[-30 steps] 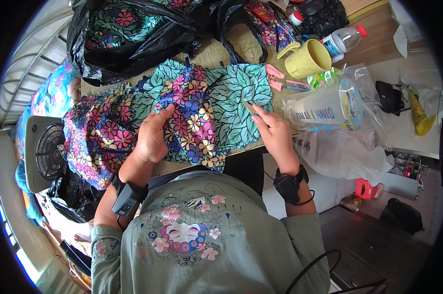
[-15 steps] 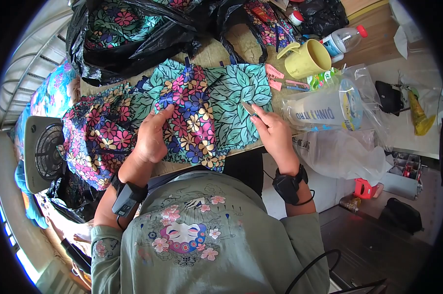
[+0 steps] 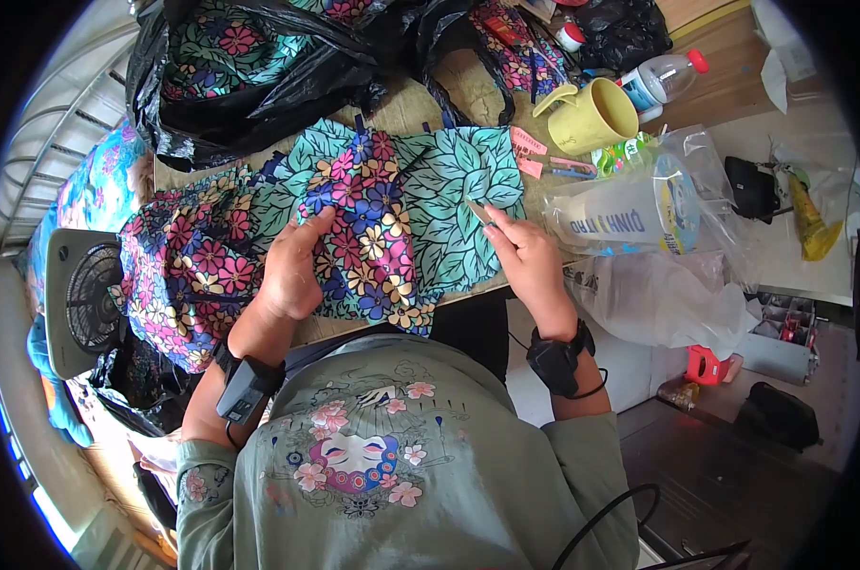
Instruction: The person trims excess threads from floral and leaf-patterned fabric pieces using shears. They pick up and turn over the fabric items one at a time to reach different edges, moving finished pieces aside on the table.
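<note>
Spread on the table is a piece of fabric with green leaves (image 3: 473, 176). A strip of floral fabric (image 3: 359, 247) in pink, blue and cream lies over its left part. My left hand (image 3: 295, 266) is at the left edge of this strip, fingers closed on the floral cloth; some fingertips are hidden. In my right hand (image 3: 527, 258) is a small pair of pointed metal thread snips (image 3: 478, 211), gripped between thumb and fingers. Their tip points up and left over the leaf fabric. More gathered floral cloth (image 3: 188, 271) hangs at the table's left side.
A black plastic bag (image 3: 259, 123) holding printed fabric lies at the back. On the right are a yellow mug (image 3: 596, 119), a plastic bottle (image 3: 666, 81), a clear plastic cup (image 3: 620, 214) and plastic bags (image 3: 658, 304). A fan (image 3: 88, 294) stands on the left.
The view has shifted very slightly. Both hands stay in nearly the same places, and the thread snips remain over the leaf fabric.
</note>
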{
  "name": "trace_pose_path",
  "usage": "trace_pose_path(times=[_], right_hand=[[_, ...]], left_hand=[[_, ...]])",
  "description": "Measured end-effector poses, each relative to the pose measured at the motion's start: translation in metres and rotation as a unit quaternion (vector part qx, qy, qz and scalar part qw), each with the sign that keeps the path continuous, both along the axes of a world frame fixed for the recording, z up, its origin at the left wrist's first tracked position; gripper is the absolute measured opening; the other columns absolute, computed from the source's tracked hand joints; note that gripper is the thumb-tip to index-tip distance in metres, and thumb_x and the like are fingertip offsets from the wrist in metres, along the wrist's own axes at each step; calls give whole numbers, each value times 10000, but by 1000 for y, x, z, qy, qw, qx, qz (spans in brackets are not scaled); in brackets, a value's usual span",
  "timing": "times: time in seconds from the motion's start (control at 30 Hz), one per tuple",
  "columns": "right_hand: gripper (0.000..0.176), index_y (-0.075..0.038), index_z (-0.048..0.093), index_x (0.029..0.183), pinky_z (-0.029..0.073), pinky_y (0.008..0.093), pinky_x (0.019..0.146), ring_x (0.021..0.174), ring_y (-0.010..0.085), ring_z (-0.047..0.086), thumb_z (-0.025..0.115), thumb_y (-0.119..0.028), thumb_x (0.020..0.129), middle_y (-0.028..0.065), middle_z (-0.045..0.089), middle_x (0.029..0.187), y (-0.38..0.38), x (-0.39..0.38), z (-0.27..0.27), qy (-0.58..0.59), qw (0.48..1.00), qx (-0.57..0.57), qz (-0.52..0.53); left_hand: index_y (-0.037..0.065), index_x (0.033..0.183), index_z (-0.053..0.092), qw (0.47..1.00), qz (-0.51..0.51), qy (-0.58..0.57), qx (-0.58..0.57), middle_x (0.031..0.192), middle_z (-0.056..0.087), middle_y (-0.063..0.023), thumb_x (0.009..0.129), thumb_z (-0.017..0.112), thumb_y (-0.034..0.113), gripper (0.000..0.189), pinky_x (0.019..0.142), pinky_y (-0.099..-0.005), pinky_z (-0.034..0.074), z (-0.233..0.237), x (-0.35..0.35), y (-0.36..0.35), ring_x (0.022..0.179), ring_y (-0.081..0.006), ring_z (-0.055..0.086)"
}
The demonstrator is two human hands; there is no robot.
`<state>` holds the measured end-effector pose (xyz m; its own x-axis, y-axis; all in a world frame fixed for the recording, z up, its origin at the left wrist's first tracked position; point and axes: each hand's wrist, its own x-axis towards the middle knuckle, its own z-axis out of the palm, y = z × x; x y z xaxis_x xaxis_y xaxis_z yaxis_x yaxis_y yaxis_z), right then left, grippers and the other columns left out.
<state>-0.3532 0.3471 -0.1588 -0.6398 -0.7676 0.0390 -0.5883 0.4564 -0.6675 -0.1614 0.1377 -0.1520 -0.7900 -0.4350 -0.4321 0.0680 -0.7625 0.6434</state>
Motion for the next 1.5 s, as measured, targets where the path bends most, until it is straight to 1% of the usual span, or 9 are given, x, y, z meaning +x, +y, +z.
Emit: trace_pose_path(times=[0.23,0.37,0.5,0.8,0.9,1.2,1.33,1.43,1.5], right_hand=[[363,12,593,1200,480,291,759,814,173,629,631,-193,903,159,677,944,-8,-11,-5,-23,988,-79,-130],[419,22,580,1196,482,316,789,855,220,644,669,-226,871,185,672,973,-18,-21,-11,7,987,-23,-156],[427,25,591,1150,484,334,778,846,259,650,700,-246,838,192,673,960,-23,-23,-15,76,978,-1,-192],[313,21,627,990,467,347,680,698,270,605,725,-217,813,166,658,844,-31,-26,-10,23,972,22,-232],[232,7,636,925,459,342,661,678,263,586,732,-163,800,141,642,809,-25,-26,-13,89,977,-83,-174],[169,-2,639,891,464,331,679,723,260,597,732,-92,782,119,641,834,-25,-31,-13,193,959,-146,-150],[151,-7,647,897,460,294,637,685,173,598,730,-85,798,73,655,812,-26,-21,-6,244,942,-184,-138],[134,-12,657,901,442,240,584,652,67,565,726,-95,821,9,653,777,-34,-2,13,-22,976,-154,-153],[136,-13,658,910,430,219,568,644,36,541,722,-106,832,-18,642,761,-49,13,16,-38,975,-192,-109]], left_hand=[[-11,1197,542,1000,9,-8,4,1130,637,-111,972,450,149,291,897,-364,525,3,1,1,1007,-208,635],[-9,1203,536,1000,17,-3,15,1136,634,-108,972,453,145,290,903,-366,522,2,1,1,1012,-208,632],[3,1189,551,1000,20,-9,5,1119,645,-93,966,446,151,288,896,-361,519,1,1,1,993,-199,642],[-7,1222,522,1000,2,15,12,1146,630,-116,968,459,147,305,904,-376,517,0,2,-1,1023,-216,629],[-4,1226,520,1000,9,16,14,1146,630,-117,968,458,148,306,903,-378,518,1,2,0,1021,-221,631],[5,1236,515,999,-2,26,19,1145,631,-119,969,457,135,302,906,-393,521,2,2,-1,1024,-234,633],[5,1234,516,999,-1,28,28,1146,631,-119,967,457,127,299,907,-394,521,1,2,-1,1025,-232,633],[6,1233,516,999,-5,32,41,1149,630,-119,966,458,121,297,907,-395,522,2,2,-1,1024,-231,634],[4,1237,514,999,-4,34,31,1143,631,-117,966,460,127,302,920,-392,511,1,2,-1,1037,-229,627]])
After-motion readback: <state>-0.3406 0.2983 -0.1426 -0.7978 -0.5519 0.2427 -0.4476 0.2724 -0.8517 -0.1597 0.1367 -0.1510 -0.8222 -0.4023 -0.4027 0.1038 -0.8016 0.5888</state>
